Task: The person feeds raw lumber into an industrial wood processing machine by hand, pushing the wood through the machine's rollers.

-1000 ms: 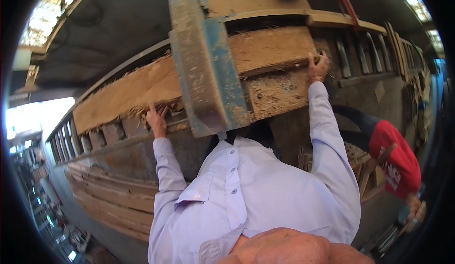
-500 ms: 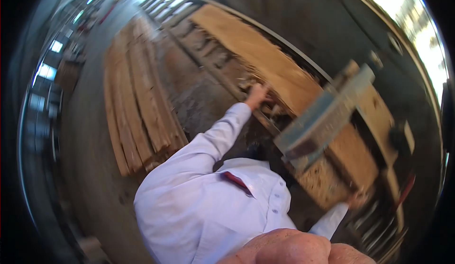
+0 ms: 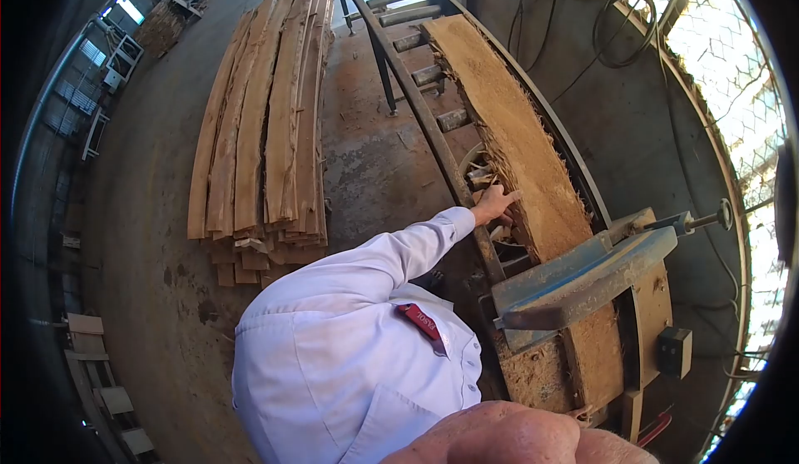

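Note:
A long rough-edged board [image 3: 524, 143] lies on the roller conveyor [image 3: 454, 119] and runs under the blue-grey metal guard [image 3: 591, 277] of a machine. My left hand [image 3: 497, 204] is at the board's near edge, its fingers against the bark side, thumb and fingers close together. Beyond the guard, the board's other part [image 3: 596, 356] rests beside a sawdust-covered surface [image 3: 537, 377]. Only a small bit of my right hand [image 3: 583, 415] shows at the board's lower end, mostly hidden behind my head; its fingers cannot be made out.
A stack of long planks [image 3: 266, 123] lies on the floor to the left. Coiled cable [image 3: 624, 27] hangs on the wall at the upper right. A screw handle [image 3: 724, 214] sticks out right of the guard. Wooden pieces [image 3: 112, 401] stand at the lower left.
The view has turned and become sharper, with the plank stack and conveyor now more upright in it. My left hand stays at the board's edge; my right hand is now more hidden.

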Available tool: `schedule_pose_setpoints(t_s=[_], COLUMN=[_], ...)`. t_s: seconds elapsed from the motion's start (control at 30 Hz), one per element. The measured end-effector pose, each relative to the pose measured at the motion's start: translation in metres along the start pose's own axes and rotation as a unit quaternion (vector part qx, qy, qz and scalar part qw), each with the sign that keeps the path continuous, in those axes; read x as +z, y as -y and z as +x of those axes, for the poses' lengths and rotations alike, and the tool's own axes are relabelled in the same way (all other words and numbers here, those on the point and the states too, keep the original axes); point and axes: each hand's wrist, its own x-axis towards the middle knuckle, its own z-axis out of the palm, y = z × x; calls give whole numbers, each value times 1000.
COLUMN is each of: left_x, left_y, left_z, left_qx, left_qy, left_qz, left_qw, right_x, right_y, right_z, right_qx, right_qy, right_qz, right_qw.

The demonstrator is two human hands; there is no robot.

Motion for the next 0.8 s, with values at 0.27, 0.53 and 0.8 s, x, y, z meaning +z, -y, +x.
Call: schedule_pose_setpoints(t_s=[0.27, 0.53, 0.8], left_x=[3, -7, -43], left_y=[0, 27, 51], left_z=[-4, -15, 62], left_qx=[10, 22, 269], left_qy=[-24, -31, -10], left_qz=[13, 67, 268], left_qw=[1000, 997, 925], right_x=[2, -32, 5], right_y=[-16, -41, 58], right_z=[1, -34, -135], right_qx=[-23, 8, 118], right_qy=[13, 24, 45], right_qz=[-33, 51, 582], right_qw=[999, 998, 803])
